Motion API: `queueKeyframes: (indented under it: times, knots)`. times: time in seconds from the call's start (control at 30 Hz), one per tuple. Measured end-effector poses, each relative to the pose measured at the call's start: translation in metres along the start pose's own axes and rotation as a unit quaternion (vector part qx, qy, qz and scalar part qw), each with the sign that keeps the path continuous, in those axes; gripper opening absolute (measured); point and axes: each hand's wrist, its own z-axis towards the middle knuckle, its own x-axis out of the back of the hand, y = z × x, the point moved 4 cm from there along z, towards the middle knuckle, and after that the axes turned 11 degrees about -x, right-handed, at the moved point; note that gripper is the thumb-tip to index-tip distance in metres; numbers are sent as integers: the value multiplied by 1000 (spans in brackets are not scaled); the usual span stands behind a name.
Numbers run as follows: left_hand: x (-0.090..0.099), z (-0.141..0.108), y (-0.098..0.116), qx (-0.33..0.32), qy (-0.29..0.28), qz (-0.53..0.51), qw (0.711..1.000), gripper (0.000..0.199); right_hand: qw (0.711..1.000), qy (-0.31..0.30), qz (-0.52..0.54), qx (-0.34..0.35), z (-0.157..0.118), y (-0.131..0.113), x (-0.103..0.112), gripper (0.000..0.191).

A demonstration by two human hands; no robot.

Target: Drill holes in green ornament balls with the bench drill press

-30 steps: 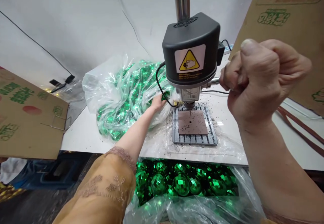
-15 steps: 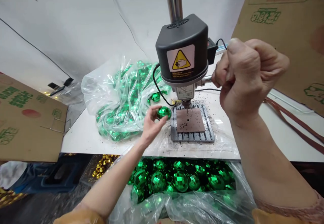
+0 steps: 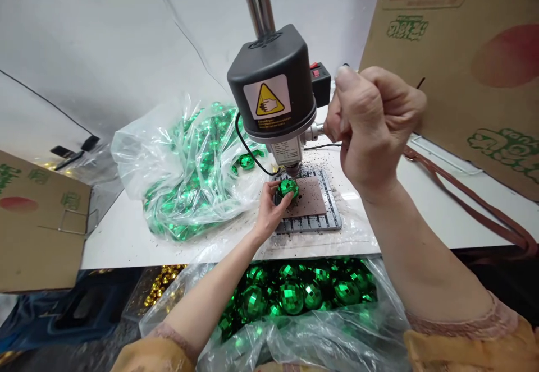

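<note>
Looking down past green balls (image 3: 291, 298) in a clear bag (image 3: 332, 341), below the near edge of the table (image 3: 118, 240). Clenching a handle (image 3: 320, 129) of the drill (image 3: 272, 86) in the right hand (image 3: 373, 128). Pinching a ball (image 3: 289, 187) in the left hand (image 3: 269, 210), under the drill and over the board (image 3: 314, 197). Cannot tell if touching the board. Farther back, seeing a sack (image 3: 200, 178) of more balls.

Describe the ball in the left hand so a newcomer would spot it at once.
Find the black drill press head with the yellow warning triangle. Below it, over the brown board, the left hand holds a faceted green ball. The other green balls lie nearby; this one alone is gripped between fingers.
</note>
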Motion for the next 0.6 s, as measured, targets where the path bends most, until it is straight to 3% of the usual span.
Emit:
queueKeyframes:
  times: [0.2,0.6]
  knots:
    - [-5,0,-8,16,-4,-59,998,50,998,13,-59,-18,-1,6,0,55]
    - [-12,2,-1,-35,-30,-15,999,50,1000,4,13,-5,-1,0,-1,53]
